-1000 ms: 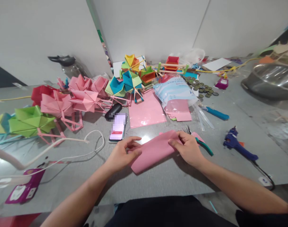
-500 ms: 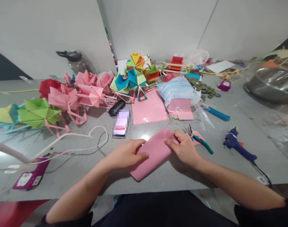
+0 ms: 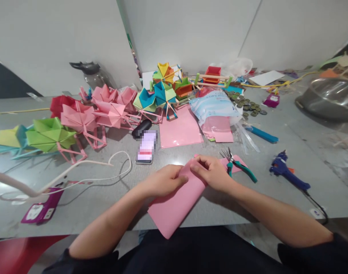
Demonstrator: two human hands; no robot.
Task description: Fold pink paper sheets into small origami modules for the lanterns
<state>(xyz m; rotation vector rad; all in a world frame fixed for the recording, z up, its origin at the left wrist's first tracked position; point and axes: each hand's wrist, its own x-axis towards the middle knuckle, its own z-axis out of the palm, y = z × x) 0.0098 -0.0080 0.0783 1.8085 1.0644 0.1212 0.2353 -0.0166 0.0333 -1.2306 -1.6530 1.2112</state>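
Note:
Both hands grip one folded sheet of pink paper over the front edge of the grey table. My left hand pinches its upper left side, thumb on top. At the far end, my right hand is closed on the paper's upper corner with thumb and fingers. The paper slants, its near corner pointing toward my body. Right of my right hand lie teal-handled pliers, resting partly on a pink paper scrap. Beyond the hands are a phone and a stack of pink sheets.
Pink folded paper shapes and a green one stand at the left. A plastic paper pack lies at the back. Rightward are a blue glue gun, a blue cutter and a metal bowl. A white cable loops at left.
The pink paper has turned steeper, and its near end has come closer to my body. My left hand has slid up and right along it, nearer my right hand, which has shifted slightly left.

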